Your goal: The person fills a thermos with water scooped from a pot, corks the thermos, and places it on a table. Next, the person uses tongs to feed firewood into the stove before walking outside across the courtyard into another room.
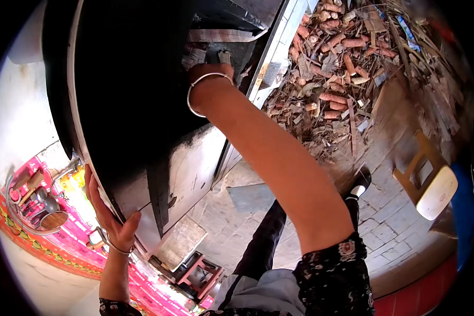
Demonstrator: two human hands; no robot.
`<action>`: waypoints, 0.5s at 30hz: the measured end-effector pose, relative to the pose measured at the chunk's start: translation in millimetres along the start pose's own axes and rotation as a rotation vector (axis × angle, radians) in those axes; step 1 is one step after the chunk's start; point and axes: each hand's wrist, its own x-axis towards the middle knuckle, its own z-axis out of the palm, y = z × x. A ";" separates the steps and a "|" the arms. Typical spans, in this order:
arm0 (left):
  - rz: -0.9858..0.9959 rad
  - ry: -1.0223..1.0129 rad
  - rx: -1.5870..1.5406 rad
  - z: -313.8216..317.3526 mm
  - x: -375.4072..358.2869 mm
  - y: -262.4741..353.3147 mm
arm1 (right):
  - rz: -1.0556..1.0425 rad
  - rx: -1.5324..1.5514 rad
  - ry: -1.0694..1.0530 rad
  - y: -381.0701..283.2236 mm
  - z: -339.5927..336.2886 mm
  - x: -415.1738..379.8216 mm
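Note:
My left hand [110,218] grips the pale curved rim of a large black, soot-covered vessel [126,105] that looks like a wok tipped up on edge. Its fingers lie along the outer side and the thumb is on the near side. My right hand [211,69], with a bangle at the wrist, reaches into a dark, sooty opening of the white-tiled stove [197,158]. Its fingers are hidden, so whether they hold anything does not show. Greyish, charred-looking pieces [195,58] lie around the hand.
Corn cobs [347,60] and wood scraps are heaped on the floor at upper right. A small wooden chair [432,184] stands at right. Ladles [48,204] lie on a pink patterned cloth [84,237] at left. A reddish stool [205,276] stands below the stove.

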 end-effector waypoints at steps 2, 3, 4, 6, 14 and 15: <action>-0.003 -0.008 -0.027 -0.7 0.2 1.3 | 0.064 -0.015 -0.003 7.7 4.7 -10.2; -0.004 -0.007 -0.015 -1.0 -0.9 0.6 | -0.019 -0.067 0.034 19.1 12.2 -21.6; -0.004 -0.009 -0.005 -1.4 -1.5 -0.4 | 0.034 -0.020 0.058 25.4 14.1 -39.9; -0.004 -0.007 0.003 -1.5 -1.9 -1.2 | 0.042 0.060 0.099 44.0 27.1 -68.3; -0.002 0.011 -0.038 -0.3 0.4 5.4 | 0.148 0.261 0.193 103.5 86.1 -162.9; -0.003 0.016 -0.048 0.0 1.7 7.8 | 0.130 0.249 0.235 113.5 96.9 -175.3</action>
